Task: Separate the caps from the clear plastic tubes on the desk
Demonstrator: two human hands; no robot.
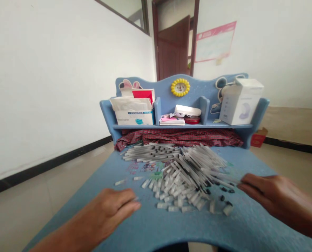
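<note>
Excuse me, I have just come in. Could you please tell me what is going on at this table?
A person sits over a blue table strewn with slender tubes, short clear pieces and small black pieces. The left hand seems to pinch a small object, too blurred to identify. The right hand is at the right-hand end of the tubes; blur hides whether it grips one. Most clear pieces lie heaped between the hands.

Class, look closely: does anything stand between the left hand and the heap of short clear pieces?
Nothing visible does: only the blue tabletop shows between the left hand and the near edge of the heap of short clear pieces.
</note>
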